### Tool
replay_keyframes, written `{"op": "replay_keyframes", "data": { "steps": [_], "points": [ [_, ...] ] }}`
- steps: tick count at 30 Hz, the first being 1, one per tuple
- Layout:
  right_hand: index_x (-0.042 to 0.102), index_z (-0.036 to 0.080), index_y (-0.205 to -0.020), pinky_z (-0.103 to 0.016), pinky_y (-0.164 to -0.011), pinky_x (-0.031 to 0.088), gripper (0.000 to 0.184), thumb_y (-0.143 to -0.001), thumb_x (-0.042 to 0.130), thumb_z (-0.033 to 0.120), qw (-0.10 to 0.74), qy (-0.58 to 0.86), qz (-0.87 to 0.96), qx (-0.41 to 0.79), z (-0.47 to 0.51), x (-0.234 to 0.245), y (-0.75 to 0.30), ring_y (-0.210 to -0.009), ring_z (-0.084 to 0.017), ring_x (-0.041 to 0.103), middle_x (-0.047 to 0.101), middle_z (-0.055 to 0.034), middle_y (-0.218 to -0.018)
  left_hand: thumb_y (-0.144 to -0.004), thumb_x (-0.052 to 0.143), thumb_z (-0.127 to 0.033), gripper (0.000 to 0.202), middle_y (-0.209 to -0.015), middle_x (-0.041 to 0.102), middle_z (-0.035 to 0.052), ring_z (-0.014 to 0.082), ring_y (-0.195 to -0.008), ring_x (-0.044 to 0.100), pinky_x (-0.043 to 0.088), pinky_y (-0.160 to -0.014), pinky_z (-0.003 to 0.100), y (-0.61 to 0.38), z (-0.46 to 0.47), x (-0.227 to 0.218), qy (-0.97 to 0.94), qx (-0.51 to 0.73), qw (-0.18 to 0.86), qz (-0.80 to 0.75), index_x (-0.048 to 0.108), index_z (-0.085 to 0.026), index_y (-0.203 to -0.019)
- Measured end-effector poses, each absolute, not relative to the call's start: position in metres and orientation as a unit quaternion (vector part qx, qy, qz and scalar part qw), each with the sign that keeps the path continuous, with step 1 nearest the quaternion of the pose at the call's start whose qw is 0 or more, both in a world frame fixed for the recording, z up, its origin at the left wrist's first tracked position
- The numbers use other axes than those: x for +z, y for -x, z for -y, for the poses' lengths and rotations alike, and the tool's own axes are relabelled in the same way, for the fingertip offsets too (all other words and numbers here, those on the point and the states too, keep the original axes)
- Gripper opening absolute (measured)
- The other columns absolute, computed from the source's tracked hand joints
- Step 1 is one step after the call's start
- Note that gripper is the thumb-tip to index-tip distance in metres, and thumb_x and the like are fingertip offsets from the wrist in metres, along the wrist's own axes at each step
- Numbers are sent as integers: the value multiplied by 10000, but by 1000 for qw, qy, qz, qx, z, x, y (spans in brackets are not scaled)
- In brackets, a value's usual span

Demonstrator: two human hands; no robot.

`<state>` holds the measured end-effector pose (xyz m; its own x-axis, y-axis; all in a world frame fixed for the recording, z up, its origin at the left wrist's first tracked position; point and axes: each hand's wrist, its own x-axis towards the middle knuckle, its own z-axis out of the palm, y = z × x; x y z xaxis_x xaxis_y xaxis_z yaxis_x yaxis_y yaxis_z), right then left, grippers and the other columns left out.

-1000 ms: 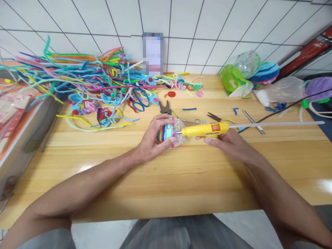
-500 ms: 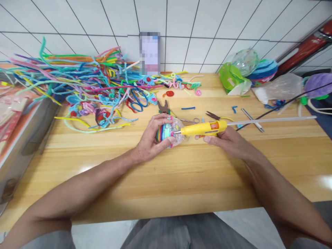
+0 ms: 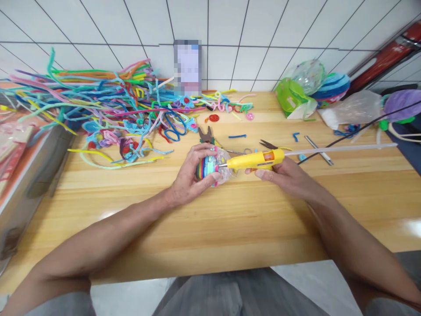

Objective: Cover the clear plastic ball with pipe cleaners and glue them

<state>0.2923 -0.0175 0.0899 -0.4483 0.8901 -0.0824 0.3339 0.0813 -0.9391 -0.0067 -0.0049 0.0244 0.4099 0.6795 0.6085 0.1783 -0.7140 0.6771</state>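
My left hand is wrapped round a clear plastic ball partly covered with striped pipe cleaners in blue, green, yellow and pink. In my right hand is a yellow hot glue gun, a long translucent glue stick coming out of its back. Its metal nozzle points left and meets the ball near a pink edge, close to my left thumb. Whether glue is coming out cannot be made out. Just behind the ball lie pliers; scissors are partly hidden by the gun.
A large heap of colourful pipe cleaners fills the back left. A phone leans on the tiled wall. To the right are pointed pliers, a silver pen-like tool, a green packet and a black cord.
The whole view has shifted slightly. Both hands keep their hold, and the nozzle stays at the pink edge of the ball.
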Motion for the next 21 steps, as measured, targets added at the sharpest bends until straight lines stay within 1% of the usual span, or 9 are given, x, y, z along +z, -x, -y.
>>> {"op": "replay_keyframes", "data": {
  "steps": [3, 7, 9, 14, 16, 21],
  "points": [
    [852, 268, -933, -438, -968, 650, 331, -885, 830, 595, 276, 452, 680, 507, 17, 89, -292, -1034, -297, 767, 836, -57, -1050, -1033, 755, -348, 475, -1430, 625, 144, 288, -1419, 594, 538, -1204, 517, 7, 5, 24, -797, 472, 266, -265, 565, -260, -1459],
    [850, 283, -901, -420, -913, 653, 290, -875, 845, 572, 281, 456, 678, 503, 18, 87, -293, -909, -263, 735, 829, -48, -1021, -1032, 756, -350, 482, -1425, 631, 142, 292, -1426, 588, 537, -1203, 521, 7, 5, 24, -798, 472, 264, -266, 563, -260, -1464],
    [850, 290, -893, -416, -898, 653, 286, -872, 846, 574, 283, 457, 677, 502, 18, 87, -293, -886, -259, 724, 827, -46, -1012, -1031, 756, -355, 486, -1428, 634, 141, 299, -1431, 587, 536, -1202, 530, 7, 5, 23, -798, 471, 265, -267, 560, -265, -1466],
    [850, 290, -934, -415, -872, 655, 325, -887, 815, 609, 270, 461, 679, 504, 17, 88, -292, -972, -291, 751, 829, -59, -1025, -1035, 750, -368, 484, -1444, 628, 144, 304, -1439, 585, 533, -1205, 536, 7, 5, 23, -796, 471, 270, -269, 559, -266, -1468],
    [846, 279, -944, -406, -868, 652, 307, -901, 805, 580, 269, 458, 680, 505, 18, 88, -292, -997, -289, 759, 828, -60, -1035, -1035, 752, -365, 487, -1433, 635, 140, 300, -1441, 582, 532, -1208, 532, 7, 5, 23, -797, 471, 267, -265, 556, -266, -1471],
    [838, 265, -936, -395, -871, 647, 252, -928, 786, 512, 273, 450, 685, 503, 18, 89, -291, -976, -270, 768, 827, -53, -1022, -1030, 759, -376, 490, -1442, 617, 144, 297, -1432, 591, 542, -1196, 522, 6, 5, 22, -797, 472, 263, -270, 560, -264, -1463]
  ]
}}
